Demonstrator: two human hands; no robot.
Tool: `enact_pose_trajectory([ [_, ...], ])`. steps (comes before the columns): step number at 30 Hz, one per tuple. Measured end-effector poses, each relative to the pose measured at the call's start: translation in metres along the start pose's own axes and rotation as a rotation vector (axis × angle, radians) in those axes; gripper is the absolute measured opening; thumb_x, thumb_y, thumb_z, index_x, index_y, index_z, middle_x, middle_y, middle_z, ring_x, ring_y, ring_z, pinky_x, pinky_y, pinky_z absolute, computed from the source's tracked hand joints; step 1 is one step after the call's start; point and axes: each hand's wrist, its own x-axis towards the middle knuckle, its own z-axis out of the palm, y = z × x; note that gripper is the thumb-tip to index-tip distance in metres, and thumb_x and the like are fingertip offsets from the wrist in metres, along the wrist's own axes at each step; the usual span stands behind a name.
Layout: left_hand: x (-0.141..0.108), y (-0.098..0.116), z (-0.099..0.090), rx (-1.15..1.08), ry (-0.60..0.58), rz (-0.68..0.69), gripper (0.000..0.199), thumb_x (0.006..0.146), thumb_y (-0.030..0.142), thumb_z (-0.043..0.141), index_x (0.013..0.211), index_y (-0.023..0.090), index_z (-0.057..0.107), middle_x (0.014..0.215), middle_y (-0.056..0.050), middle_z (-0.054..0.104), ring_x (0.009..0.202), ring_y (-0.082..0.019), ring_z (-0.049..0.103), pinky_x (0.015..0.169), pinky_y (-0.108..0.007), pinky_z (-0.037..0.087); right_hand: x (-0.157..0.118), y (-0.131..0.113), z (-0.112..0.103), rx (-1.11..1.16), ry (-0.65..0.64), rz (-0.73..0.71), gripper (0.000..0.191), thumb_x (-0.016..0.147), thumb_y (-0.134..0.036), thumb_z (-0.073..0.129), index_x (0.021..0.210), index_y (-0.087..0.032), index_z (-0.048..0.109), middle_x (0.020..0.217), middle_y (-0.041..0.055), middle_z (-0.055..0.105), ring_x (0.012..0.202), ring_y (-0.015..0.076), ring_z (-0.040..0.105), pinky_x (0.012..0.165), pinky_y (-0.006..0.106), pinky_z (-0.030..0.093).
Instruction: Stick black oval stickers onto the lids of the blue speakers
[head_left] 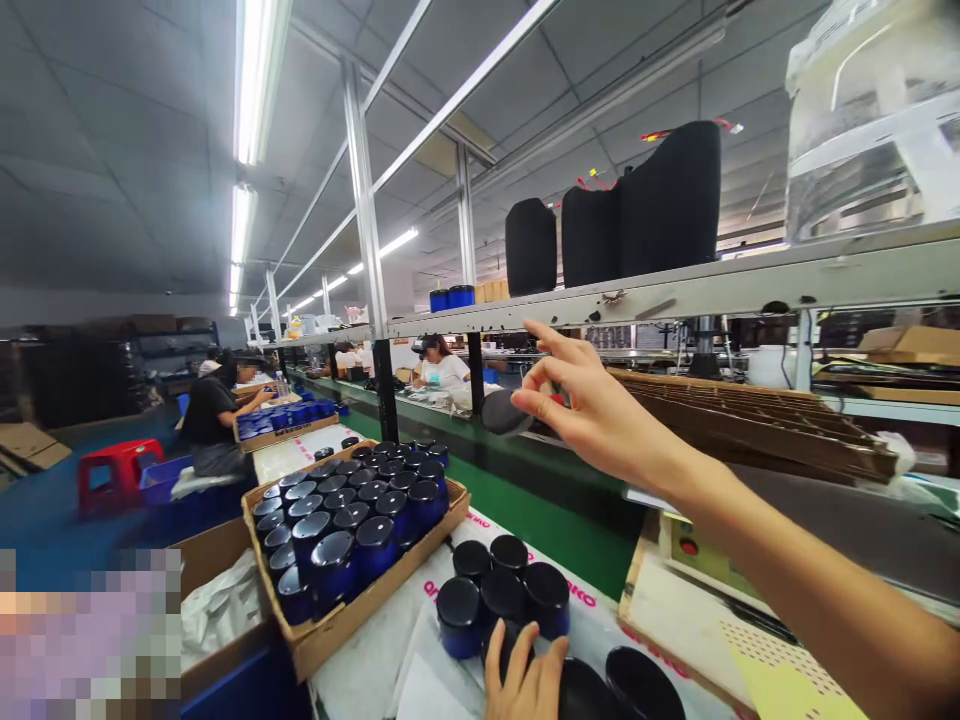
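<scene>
My right hand is raised in front of the shelf edge, thumb and a finger pinched on a flat black disc; its index finger points outward. Low in the view, my left hand has its fingers curled over a dark round-topped cylinder, mostly covered by the hand. Around it stand several blue cylinders with black tops, grouped on the white-covered bench. To the left, a cardboard tray holds many more such blue cylinders in rows.
Tall black covered packs with wires and a clear plastic container stand on the shelf. A green conveyor belt runs behind the bench. Co-workers sit farther down the line. A red stool is at left.
</scene>
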Motion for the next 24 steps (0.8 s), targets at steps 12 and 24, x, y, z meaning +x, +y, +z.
enact_pose_trajectory([
  [12,0.024,0.048,-0.112,-0.337,-0.282,-0.553,0.082,0.058,0.015,0.074,0.132,0.023,0.04,0.126,-0.011,0.055,0.115,-0.03,0.055,0.097,-0.049,0.049,-0.159,-0.009,0.051,0.88,-0.224,0.924,0.034,0.079,-0.051,0.061,0.073,-0.019,0.059,0.09,0.0039,0.062,0.08,0.0182,0.054,0.075,0.029,0.041],
  [24,-0.048,0.054,-0.12,-0.401,-0.424,-0.658,0.075,0.055,0.02,0.08,0.124,0.024,0.05,0.118,-0.007,0.063,0.109,-0.028,0.059,0.095,-0.048,0.05,-0.258,-0.048,0.076,0.895,-0.348,1.192,0.042,0.081,-0.059,0.058,0.071,-0.018,0.058,0.117,0.006,0.052,0.104,0.0221,0.052,0.092,0.028,0.04],
])
